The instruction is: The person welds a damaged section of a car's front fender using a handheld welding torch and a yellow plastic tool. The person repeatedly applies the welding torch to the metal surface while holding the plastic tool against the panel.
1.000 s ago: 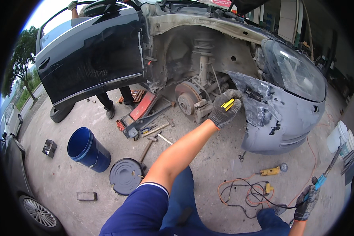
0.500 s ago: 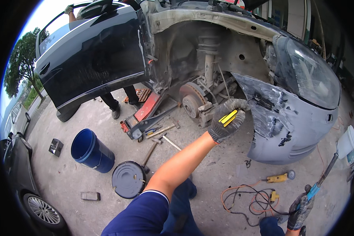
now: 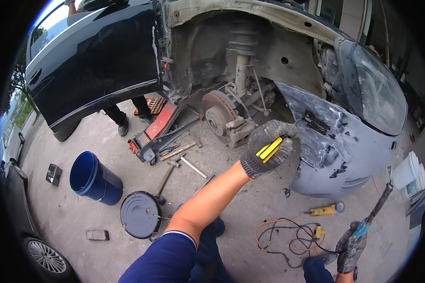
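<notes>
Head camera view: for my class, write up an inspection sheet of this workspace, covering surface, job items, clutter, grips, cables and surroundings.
Surface: concrete floor, scuffed and speckled with debris.
Job items: grey bumper, its corner torn and darkly patched; yellow item, kind unclear; blue-handled tool with a dark shaft.
Clutter: hammers, red floor jack, blue bucket, round black lid, yellow grinder.
Grips: left grip, gloved, holds the yellow item near the bumper's edge, contact unclear; right grip, gloved, holds the blue-handled tool.
Cables: black and orange cables tangled on the floor.
Surroundings: black car door, exposed brake disc, another person's legs below the door.
</notes>
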Available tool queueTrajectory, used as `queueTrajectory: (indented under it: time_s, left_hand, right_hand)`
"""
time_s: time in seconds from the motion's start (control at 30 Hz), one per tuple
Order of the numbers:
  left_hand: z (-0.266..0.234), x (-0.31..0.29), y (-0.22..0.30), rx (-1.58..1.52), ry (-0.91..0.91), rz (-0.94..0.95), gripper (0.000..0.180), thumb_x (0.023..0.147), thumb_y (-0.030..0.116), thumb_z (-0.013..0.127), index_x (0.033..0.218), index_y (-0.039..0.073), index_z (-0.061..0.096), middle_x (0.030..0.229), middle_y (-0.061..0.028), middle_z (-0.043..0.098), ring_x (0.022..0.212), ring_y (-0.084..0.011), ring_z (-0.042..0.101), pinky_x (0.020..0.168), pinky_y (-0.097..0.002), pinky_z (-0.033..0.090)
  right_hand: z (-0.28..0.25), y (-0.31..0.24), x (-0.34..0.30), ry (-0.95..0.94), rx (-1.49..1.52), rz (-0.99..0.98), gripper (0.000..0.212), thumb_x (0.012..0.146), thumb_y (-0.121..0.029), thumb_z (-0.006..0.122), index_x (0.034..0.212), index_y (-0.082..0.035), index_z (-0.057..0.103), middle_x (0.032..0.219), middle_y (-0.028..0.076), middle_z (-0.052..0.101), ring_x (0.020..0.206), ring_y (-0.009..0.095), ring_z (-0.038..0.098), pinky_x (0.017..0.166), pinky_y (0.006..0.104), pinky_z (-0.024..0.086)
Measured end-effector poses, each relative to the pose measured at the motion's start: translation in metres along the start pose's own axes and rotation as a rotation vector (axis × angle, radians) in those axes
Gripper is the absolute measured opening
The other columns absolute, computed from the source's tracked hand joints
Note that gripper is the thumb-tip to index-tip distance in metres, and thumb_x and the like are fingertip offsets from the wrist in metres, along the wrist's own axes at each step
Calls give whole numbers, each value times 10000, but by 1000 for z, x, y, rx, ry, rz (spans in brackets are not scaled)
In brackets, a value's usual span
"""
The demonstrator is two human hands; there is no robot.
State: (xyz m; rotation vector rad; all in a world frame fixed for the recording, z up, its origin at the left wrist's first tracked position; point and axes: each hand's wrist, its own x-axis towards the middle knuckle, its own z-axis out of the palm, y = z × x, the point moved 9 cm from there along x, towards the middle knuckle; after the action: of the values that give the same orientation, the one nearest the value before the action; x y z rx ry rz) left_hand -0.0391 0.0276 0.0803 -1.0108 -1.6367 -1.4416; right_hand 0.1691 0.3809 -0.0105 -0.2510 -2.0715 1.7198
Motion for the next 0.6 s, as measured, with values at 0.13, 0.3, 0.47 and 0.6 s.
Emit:
queueTrajectory:
  time_s: [0.13, 0.3, 0.47, 0.6]
  left_hand:
    - [-13, -2, 0, 54, 9, -32, 153, 838, -2, 595, 969, 32, 665, 976, -103, 694, 867, -212, 661, 776, -316, 523]
    - [-9, 0, -1, 72, -17, -21, 124, 854, 32, 592, 955, 26, 664, 958, -112, 699, 842, -221, 655, 764, -330, 520]
    - [-8, 2, 0, 42, -21, 5, 121, 866, 54, 603, 965, 21, 664, 953, -115, 700, 843, -231, 655, 770, -337, 519]
    - [-11, 3, 2, 59, -51, -2, 134, 865, 90, 623, 973, 27, 671, 947, -113, 704, 829, -244, 662, 759, -339, 519]
  right_hand:
    - [48, -23, 19, -97, -2, 14, 621, 827, -521, 726, 1157, -27, 544, 670, -8, 503, 518, 93, 471, 461, 237, 363]
    - [79, -25, 49, -248, -59, 26, 606, 868, -523, 678, 1174, -11, 568, 688, -13, 507, 538, 84, 461, 476, 235, 338]
    - [99, 1, 81, -372, -356, -55, 531, 935, -509, 590, 1174, -34, 578, 696, -23, 512, 550, 71, 461, 498, 230, 361]
    - [120, 18, 94, -428, -362, -12, 486, 959, -479, 568, 1172, -42, 578, 698, -19, 522, 552, 63, 458, 506, 221, 370]
